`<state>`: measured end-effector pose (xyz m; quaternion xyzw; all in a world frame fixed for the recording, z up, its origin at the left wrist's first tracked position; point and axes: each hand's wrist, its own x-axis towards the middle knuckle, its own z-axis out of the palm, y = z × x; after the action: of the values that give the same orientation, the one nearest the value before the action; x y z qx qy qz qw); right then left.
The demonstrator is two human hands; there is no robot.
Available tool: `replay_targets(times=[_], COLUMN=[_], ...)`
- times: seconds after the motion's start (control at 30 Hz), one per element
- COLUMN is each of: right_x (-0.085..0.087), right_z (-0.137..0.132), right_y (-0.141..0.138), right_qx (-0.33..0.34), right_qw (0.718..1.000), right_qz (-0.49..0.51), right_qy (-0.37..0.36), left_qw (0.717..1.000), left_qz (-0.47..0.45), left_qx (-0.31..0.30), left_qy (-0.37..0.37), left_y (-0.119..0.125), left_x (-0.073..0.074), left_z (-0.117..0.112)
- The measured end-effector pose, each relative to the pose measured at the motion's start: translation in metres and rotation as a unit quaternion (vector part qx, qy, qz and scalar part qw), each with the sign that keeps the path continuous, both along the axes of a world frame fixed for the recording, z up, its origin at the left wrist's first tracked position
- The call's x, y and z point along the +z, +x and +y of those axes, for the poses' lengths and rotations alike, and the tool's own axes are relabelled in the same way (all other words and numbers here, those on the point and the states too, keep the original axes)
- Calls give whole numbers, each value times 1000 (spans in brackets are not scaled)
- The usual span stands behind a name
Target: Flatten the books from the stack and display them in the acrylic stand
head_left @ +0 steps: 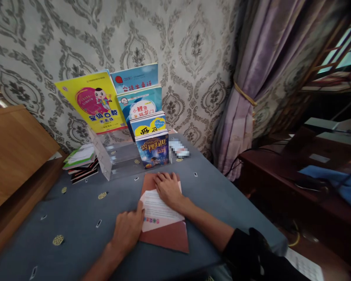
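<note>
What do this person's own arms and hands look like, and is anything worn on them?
They're ordinary human hands: neither the left hand nor the right hand wears a glove, and I see no ring or watch. The right forearm is bare up to a black sleeve. The left forearm shows no sleeve within the picture.

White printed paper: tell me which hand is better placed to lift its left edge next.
Probably the left hand: it is right at that edge of the white printed paper, while the right hand lies over the upper right, fingers towards the top of the reddish-brown sheet.
</note>
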<state>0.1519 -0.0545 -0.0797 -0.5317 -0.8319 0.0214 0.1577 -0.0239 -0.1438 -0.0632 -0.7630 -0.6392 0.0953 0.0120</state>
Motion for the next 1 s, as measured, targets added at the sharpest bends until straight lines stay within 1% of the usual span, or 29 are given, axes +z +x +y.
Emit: replay_targets(times=[0.07,0.13,0.2,0.27,0.4,0.5,0.67,0.77,0.9,1.0], right_x=[-2,-4,-5,-7,-10,-12,-12,-13,-21,-27], right_z=[1,1,3,5,11,14,12,11,13,13], right_y=[0,-1,-1,-1,-3,-8,-19,-22,-20,-13], right_qx=[-5,-4,-1,7,42,75,153,179,188,172], right_qw=[1000,1000,1000,999,997,994,984,979,977,981], right_qz=[5,12,21,32,60,77,86,91,96,93], right_qy=[-2,-1,-1,-1,9,18,13,13,6,-2], left_qw=[999,996,991,985,975,972,974,973,972,974], left_qz=[-17,-30,-43,-63,-122,-143,-156,-159,-156,-151], left_qx=[-36,-63,-78,-89,-102,-99,-76,-74,-87,-84], left_qy=[11,50,99,131,156,156,145,149,154,150], left_y=[7,10,9,5,-4,-9,-14,-15,-17,-16], left_x=[-2,-4,-7,-13,-30,-37,-36,-34,-34,-34], left_z=[-5,-4,2,10,24,32,47,54,56,54])
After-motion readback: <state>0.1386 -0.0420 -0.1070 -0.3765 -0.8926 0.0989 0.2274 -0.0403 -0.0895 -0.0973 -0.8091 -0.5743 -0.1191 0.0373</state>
